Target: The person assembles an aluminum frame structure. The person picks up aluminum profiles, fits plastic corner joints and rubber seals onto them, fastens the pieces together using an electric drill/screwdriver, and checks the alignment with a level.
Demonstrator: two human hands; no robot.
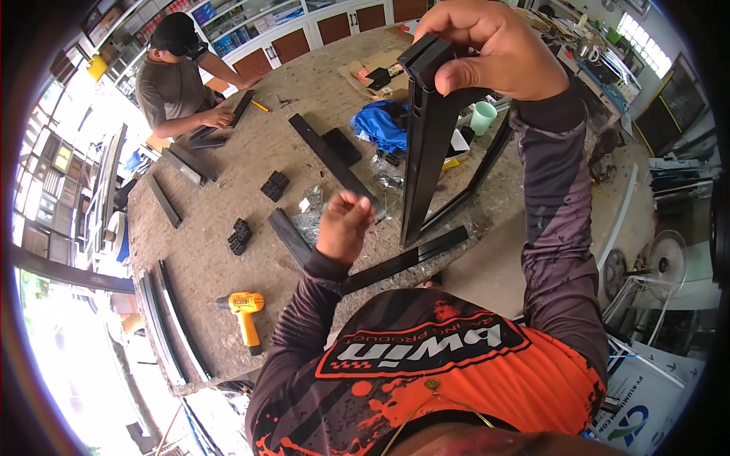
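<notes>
A long black metal profile (430, 159) stands upright on the table, part of what looks like a frame with another black bar behind it. My right hand (509, 49) is closed around its top end, thumb against a black end piece (426, 59). My left hand (342, 228) hovers over the table's near side, left of the profile, fingers curled together; anything small inside them is hidden. Beneath and beside it lie a dark bar (289, 234), crumpled clear plastic (310, 201) and another black bar (407, 261) along the table edge.
Across the brown table (228, 228), a co-worker (179, 83) handles a dark bar. A yellow drill (245, 315), black connector blocks (274, 185), long strips (163, 327), a blue cloth or bag (380, 128) and a pale green cup (483, 119) lie about. A fan (665, 262) stands right.
</notes>
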